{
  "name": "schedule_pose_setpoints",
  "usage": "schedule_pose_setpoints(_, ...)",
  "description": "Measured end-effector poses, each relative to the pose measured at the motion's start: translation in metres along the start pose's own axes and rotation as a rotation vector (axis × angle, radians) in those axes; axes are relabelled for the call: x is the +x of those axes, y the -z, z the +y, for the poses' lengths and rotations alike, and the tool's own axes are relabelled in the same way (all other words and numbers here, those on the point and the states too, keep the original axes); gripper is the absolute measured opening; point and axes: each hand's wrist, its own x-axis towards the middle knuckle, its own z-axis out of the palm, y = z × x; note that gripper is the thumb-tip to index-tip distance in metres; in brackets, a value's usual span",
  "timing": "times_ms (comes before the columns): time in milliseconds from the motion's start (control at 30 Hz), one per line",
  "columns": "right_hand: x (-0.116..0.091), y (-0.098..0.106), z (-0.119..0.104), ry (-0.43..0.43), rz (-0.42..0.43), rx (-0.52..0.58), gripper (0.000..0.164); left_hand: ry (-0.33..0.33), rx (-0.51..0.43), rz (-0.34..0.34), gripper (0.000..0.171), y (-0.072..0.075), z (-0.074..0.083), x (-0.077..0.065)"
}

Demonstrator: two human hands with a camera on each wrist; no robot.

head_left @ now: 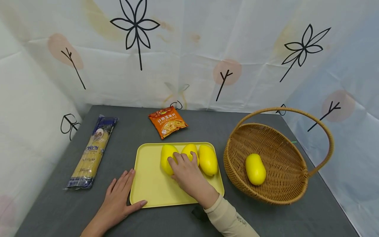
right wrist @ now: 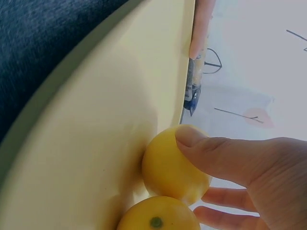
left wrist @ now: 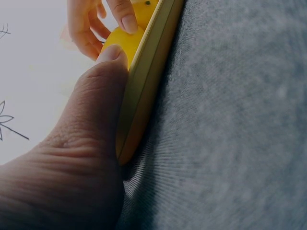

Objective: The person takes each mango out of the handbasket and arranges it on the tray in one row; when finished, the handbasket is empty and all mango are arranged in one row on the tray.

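Three yellow mangoes lie side by side on a pale yellow tray. My right hand reaches over the tray and grips the left mango, thumb on one side and fingers on the other. Its fingers partly hide the middle mango; the right mango lies beside it. In the right wrist view the thumb presses on the gripped mango, close against another mango with a green stem spot. My left hand rests at the tray's front left corner, fingers straight along the side, thumb over the front rim.
At the right stands a wicker basket with a tall handle, tilted towards me, with one mango inside. An orange snack packet lies behind the tray. A long pack of noodles lies at the left on the dark grey tabletop.
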Motion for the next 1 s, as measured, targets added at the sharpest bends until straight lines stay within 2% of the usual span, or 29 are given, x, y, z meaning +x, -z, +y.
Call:
schedule_pose_setpoints(267,0.0,0.008,0.002,0.004,-0.014,0.016,0.057,0.002,0.006,0.001,0.1,0.0,-0.001,0.001)
schedule_pose_setpoints(400,-0.008,0.032,0.012,-0.003,0.017,0.074,0.057,0.0,0.0,-0.003,0.099,0.0,-0.001,0.0)
schedule_pose_setpoints(600,-0.032,0.077,0.044,-0.04,0.15,0.141,0.053,0.003,0.002,-0.006,0.099,-0.001,0.0,0.0)
schedule_pose_setpoints(800,-0.066,0.101,0.082,-0.147,0.252,0.163,0.048,0.01,-0.002,-0.017,0.1,0.0,0.001,0.0)
schedule_pose_setpoints(900,-0.083,0.101,0.101,-0.243,0.307,0.155,0.045,0.01,-0.002,-0.02,0.1,0.0,0.001,0.0)
schedule_pose_setpoints(1000,-0.101,0.095,0.116,-0.367,0.317,0.146,0.043,0.009,0.0,-0.023,0.1,0.0,0.001,0.001)
